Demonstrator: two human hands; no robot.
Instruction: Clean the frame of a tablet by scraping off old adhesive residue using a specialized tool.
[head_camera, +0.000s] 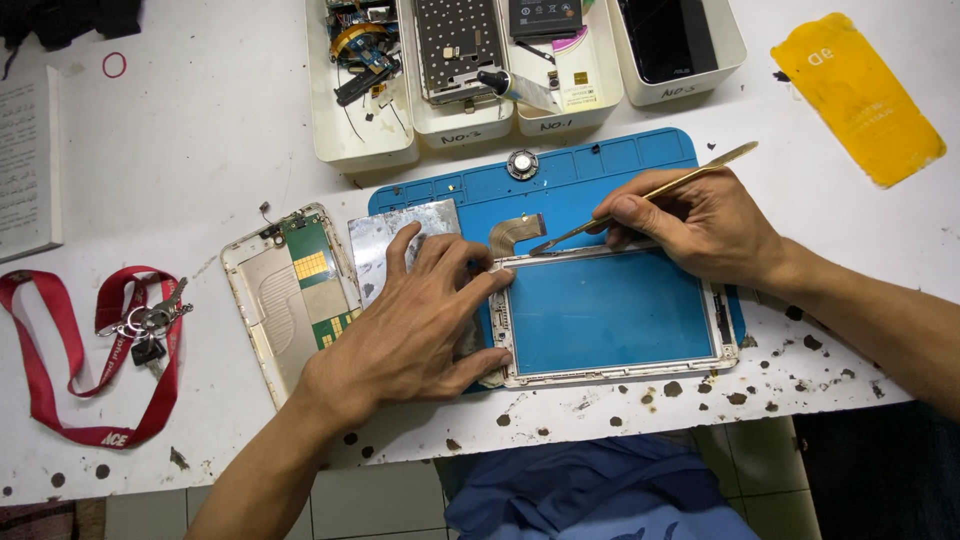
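My left hand (415, 325) lies flat, fingers spread, pressing on the left end of a white tablet frame (610, 372) and on a silver metal plate (385, 240) beside it. The frame is empty in the middle, so the blue work mat (620, 165) shows through. My right hand (700, 225) holds a thin brass-coloured metal pry tool (690, 178), its flat tip resting at the frame's top left edge, next to a copper-coloured flex ribbon (515, 232).
A tablet back cover with a green circuit board (290, 300) lies left of the mat. Several white bins (365, 140) with parts line the back. A red lanyard with keys (110, 350) lies at the left, a yellow film (860, 95) at the far right.
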